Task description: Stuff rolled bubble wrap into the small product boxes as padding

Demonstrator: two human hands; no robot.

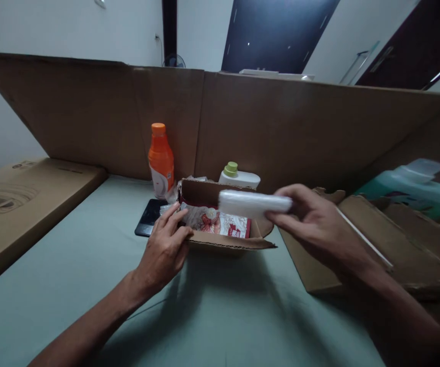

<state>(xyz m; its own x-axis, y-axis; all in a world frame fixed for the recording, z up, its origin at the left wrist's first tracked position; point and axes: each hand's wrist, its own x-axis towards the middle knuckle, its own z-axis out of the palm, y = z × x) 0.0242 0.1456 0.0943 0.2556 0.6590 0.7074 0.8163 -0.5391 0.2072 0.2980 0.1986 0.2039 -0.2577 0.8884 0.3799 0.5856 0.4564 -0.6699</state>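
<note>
A small cardboard box (220, 241) stands open in the middle of the table. In it lies a red and white printed packet (220, 223). My left hand (168, 242) grips the box at its left front corner, with the fingers bent over the rim. Above the right part of the box, my right hand (311, 219) pinches a white plastic-wrapped pack (252, 202) between thumb and fingers. The pack is held nearly level and is slightly blurred. It hides part of the box's inside and back wall.
Behind the box stand an orange bottle (161, 163) and a white bottle with a green cap (239, 177). A black phone (147, 218) lies left of it. A large flat carton (32, 204) is at left. Opened cardboard (388, 239) and a green-liquid jug (418, 186) are at right.
</note>
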